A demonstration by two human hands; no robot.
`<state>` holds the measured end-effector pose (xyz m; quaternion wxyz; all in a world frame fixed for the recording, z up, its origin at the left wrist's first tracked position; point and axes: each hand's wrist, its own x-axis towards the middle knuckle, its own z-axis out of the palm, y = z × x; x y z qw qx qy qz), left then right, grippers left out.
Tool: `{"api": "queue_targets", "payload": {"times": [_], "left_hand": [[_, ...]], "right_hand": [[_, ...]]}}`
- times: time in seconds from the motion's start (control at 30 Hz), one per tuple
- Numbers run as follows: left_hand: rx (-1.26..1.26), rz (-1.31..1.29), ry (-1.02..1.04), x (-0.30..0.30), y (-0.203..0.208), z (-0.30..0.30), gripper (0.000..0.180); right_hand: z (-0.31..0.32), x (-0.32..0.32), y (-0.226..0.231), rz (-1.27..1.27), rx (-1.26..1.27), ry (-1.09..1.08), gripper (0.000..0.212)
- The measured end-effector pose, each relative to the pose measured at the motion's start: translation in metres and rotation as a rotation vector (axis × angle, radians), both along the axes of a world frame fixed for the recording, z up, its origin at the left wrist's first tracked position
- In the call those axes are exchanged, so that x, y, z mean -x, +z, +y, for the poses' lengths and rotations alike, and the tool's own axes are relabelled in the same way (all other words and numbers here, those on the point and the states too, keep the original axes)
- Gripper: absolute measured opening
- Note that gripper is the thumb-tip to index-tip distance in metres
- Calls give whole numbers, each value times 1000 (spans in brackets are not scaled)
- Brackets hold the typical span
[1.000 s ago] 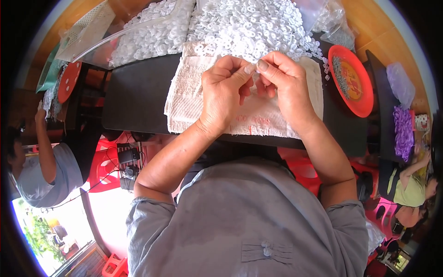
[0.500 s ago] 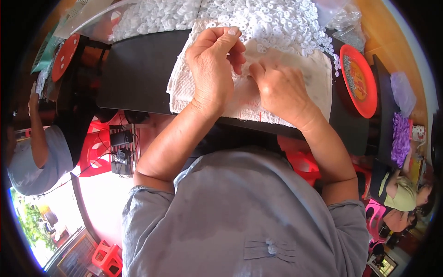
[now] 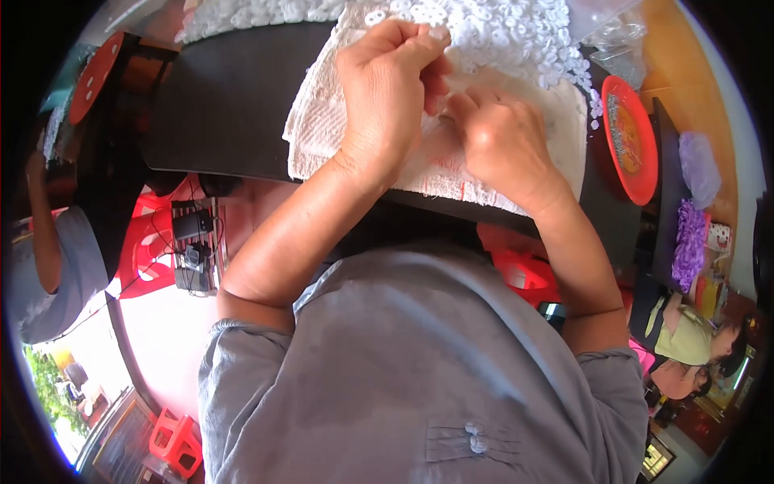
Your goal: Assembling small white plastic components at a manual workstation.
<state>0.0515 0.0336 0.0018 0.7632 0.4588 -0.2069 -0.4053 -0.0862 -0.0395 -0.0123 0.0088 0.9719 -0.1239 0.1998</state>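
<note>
My left hand (image 3: 393,97) is closed above a folded white towel (image 3: 322,133), its thumb tip pressed against the index finger. Anything inside that pinch is too small to see. Just to its right, my right hand (image 3: 506,147) hovers low over the same cloth with curled fingers, slightly blurred, and what they grip is hidden. Beyond both hands lies a large heap of small white plastic pieces with holes (image 3: 516,36), spilling onto the towel's far part.
A red oval plate (image 3: 630,145) holding small metallic pieces stands at the right on the black table (image 3: 234,105). Clear plastic bags (image 3: 617,40) lie behind it. Farther right are a purple bundle (image 3: 689,242) and people. Another person (image 3: 60,266) sits at the left.
The whole view has shifted a little, with the table sitting higher in the picture. My left hand has moved slightly right, nearer my right hand. Both keep their closed shapes.
</note>
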Motion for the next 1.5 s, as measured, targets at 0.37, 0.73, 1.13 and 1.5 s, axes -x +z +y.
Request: {"api": "queue_targets", "payload": {"times": [0.37, 0.73, 1.13, 1.5], "left_hand": [[74, -499, -316, 13, -8, 3, 32], [236, -747, -192, 20, -6, 3, 22], [275, -774, -198, 14, -3, 12, 13], [-28, -1022, 464, -66, 102, -32, 7]], "right_hand": [[-29, 29, 44, -335, -1374, -40, 28], [-30, 34, 50, -269, -1387, -27, 26], [-19, 24, 47, -210, -1411, 66, 26], [-27, 52, 61, -706, -1323, -147, 25]]}}
